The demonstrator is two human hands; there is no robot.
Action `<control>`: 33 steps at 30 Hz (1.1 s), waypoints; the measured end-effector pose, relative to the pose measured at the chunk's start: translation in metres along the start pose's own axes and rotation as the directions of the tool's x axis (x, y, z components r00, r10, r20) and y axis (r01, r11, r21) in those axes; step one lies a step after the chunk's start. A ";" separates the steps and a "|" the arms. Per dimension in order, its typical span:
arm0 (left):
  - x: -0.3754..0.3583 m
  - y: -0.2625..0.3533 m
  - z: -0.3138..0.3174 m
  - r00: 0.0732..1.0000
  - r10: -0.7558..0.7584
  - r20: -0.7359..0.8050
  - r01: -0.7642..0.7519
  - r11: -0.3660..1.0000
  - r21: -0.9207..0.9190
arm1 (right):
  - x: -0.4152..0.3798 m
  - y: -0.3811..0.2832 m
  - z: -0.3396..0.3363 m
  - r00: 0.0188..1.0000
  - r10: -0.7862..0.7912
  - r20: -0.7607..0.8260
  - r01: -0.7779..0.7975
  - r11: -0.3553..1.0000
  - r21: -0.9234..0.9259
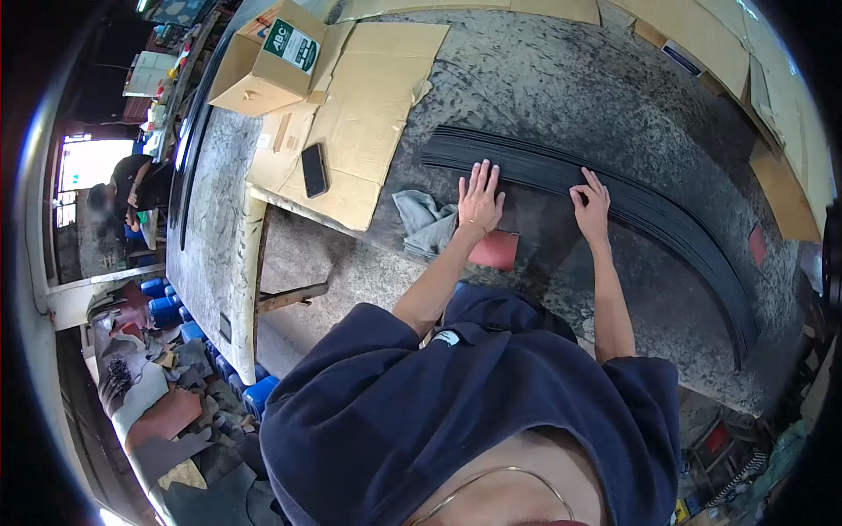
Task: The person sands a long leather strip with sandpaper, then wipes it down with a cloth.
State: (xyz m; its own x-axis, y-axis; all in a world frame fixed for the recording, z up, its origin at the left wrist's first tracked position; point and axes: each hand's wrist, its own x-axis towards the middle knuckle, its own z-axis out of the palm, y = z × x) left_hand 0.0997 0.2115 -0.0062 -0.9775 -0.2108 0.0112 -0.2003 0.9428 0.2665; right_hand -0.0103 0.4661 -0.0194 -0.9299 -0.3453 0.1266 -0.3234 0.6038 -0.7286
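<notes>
A bundle of long, thin black strips (pixel 535 161) lies side by side on the worktable, curving away to the right and down toward the near edge. My left hand (pixel 480 200) rests on the strips near their left end, fingers stretched out. At the bundle's near edge, further right, my right hand (pixel 591 203) has thumb and forefinger brought together in a pinch, other fingers reaching over the strips. Whatever the pinch holds is too small to tell. Beside my left wrist are a crumpled grey cloth (pixel 425 221) and a dark red piece of sheet (pixel 496 251).
Flat cardboard (pixel 386 96) covers the table's left part, with a phone (pixel 314 170) and an open carton (pixel 254 74) on it. More cardboard (pixel 785 188) borders the right side. Scraps (pixel 167 416) and blue containers (pixel 164 309) lie lower left; another person (pixel 136 188) is far left.
</notes>
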 end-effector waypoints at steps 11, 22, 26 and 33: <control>0.019 -0.059 -0.006 0.940 -0.327 -0.093 0.328 0.945 -0.007 | 0.000 -0.002 -0.001 1.000 0.009 -0.009 -0.009 1.000 0.002; 0.018 -0.057 -0.007 0.932 -0.340 -0.128 0.343 0.939 0.001 | -0.002 -0.006 -0.002 1.000 0.024 -0.011 -0.024 1.000 -0.016; 0.060 -0.067 -0.006 0.956 -0.249 -0.157 0.250 0.968 -0.016 | -0.001 -0.004 -0.002 1.000 -0.006 -0.008 0.006 1.000 -0.020; 0.097 -0.059 0.006 0.988 -0.090 -0.128 0.105 0.987 0.119 | -0.001 -0.006 -0.006 0.999 0.021 0.031 -0.021 1.000 0.005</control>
State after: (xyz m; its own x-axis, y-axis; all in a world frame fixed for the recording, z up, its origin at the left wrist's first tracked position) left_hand 0.0164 0.1375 -0.0268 -0.9390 -0.3258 0.1105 -0.3084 0.9394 0.1498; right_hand -0.0081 0.4668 -0.0110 -0.9308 -0.3541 0.0905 -0.3026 0.6078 -0.7342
